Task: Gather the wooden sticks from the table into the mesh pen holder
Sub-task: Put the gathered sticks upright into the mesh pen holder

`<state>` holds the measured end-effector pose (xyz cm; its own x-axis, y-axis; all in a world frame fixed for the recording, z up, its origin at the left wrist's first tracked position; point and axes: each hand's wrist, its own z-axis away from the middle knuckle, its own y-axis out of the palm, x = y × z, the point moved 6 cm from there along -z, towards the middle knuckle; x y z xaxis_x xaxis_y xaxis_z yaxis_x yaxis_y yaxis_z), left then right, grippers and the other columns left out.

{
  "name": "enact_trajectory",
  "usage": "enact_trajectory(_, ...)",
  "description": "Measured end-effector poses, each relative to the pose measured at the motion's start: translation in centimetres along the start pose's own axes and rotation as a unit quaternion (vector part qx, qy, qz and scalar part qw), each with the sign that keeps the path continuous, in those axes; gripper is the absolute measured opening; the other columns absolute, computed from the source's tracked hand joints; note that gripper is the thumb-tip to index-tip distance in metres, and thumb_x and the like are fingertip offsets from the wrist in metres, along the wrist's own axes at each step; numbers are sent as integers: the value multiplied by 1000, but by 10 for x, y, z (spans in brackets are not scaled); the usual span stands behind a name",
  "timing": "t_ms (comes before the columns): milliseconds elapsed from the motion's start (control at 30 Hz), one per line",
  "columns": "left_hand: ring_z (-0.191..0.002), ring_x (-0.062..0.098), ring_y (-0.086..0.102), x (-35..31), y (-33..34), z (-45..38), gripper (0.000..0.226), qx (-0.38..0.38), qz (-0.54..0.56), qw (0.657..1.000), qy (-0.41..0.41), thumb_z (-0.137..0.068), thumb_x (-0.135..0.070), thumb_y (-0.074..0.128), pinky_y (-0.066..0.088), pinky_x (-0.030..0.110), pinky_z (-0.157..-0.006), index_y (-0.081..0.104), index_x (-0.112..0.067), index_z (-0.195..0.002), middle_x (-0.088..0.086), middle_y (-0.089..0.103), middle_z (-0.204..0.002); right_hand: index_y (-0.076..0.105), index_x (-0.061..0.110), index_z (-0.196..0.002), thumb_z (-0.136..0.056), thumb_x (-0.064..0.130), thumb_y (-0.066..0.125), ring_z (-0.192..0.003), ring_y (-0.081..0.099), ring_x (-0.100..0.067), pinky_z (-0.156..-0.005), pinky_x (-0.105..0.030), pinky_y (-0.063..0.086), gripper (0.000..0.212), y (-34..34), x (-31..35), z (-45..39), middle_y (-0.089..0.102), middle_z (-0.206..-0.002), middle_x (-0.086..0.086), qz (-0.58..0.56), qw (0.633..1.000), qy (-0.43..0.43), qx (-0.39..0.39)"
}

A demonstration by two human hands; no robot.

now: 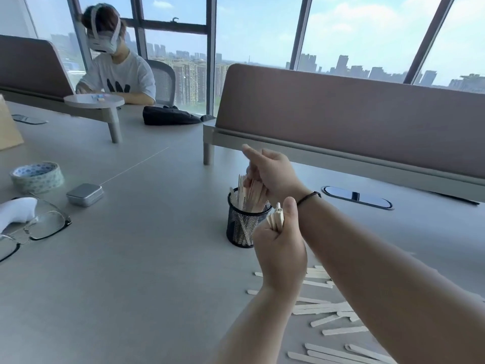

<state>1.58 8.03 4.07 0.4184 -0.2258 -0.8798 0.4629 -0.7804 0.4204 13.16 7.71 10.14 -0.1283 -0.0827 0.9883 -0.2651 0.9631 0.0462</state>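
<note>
Gripping a bundle of wooden sticks (253, 191) over the mesh pen holder (242, 223), right hand (273, 172) closed, left hand (279, 248) fisted around further sticks (277, 219), loose sticks (328, 311) scattered on table (131, 245).

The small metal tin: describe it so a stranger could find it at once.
Start at the grey table and go to its left side, where a roll of patterned tape stands. The tin lies just right of the tape, above the glasses. It is the only plain silver, rounded rectangular box there, lid closed.
</note>
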Motion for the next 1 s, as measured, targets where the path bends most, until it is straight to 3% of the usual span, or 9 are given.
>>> enact_trajectory(200,-57,22,24,4,-2,-5,63,-16,-12,1000,-21,-98,-28,61,24,33,-53,23,-2,-56,3,24,-53,66,-1,-83,-99,25,60,-47,59,-11,-48,-15,45,31,-5,2,11,69,-62,-11,132,990,-38,26)
enact_trajectory(333,-59,25,22,7,-5,-7,61,-19,-8,1000,-11,-96,-29,60,23,35,-55,23,-5,-56,4,24,-55,73,5,-78,-99,31,59,-65,68,-6,-70,-25,53,36,-17,13,17,76,-73,1,216,972,-92,7)
enact_trajectory(433,-55,11,37,7,-8,-14,45,-28,51,998,-25,-94,-29,65,33,31,-60,52,-10,-55,-9,42,-54,76,18,-82,-99,38,56,-96,71,-17,-89,-39,54,33,-44,33,37,78,-92,-3,126,979,-150,-53)
enact_trajectory(500,-53,7,43,5,-10,-19,48,-31,86,995,-41,-88,-41,64,36,30,-62,57,-4,-57,-16,49,-51,78,18,-90,-98,35,58,-99,69,-22,-87,-42,53,28,-61,30,65,76,-98,-10,123,978,-156,-69)
enact_trajectory(600,-37,15,25,-8,-18,-33,70,-53,61,996,-47,-94,-47,59,24,21,-44,32,-14,-39,-5,30,-40,76,10,-92,-96,20,63,-80,66,-3,-71,-15,50,18,-98,4,118,77,-92,-3,151,977,-126,-84)
enact_trajectory(700,-35,17,22,-32,-17,-63,70,-56,48,997,-18,-99,-43,54,21,22,-42,28,-22,-38,-6,26,-38,74,20,-82,-93,16,67,-71,66,0,-64,-11,46,14,-142,-31,167,75,-78,7,202,969,-90,-113)
enact_trajectory(833,-31,20,33,-58,-5,-112,62,-72,-5,997,0,-93,-54,53,31,24,-41,34,-19,-45,-1,34,-37,68,37,-85,-88,22,73,-76,65,-5,-68,-29,50,16,-176,-62,207,73,-85,18,312,941,-44,-120)
enact_trajectory(933,-37,26,45,-57,3,-137,62,-79,-82,993,-3,-84,-65,50,43,35,-43,43,-9,-60,9,47,-45,66,40,-82,-84,15,76,-83,64,0,-72,-11,44,27,-177,-53,220,71,-85,21,329,933,-92,-115)
enact_trajectory(1000,-47,28,55,-50,7,-143,69,-68,-161,985,0,-77,-73,47,57,44,-56,51,-6,-63,13,57,-54,66,41,-82,-83,13,77,-81,63,0,-67,-11,42,30,-176,-52,222,70,-84,20,335,930,-102,-110)
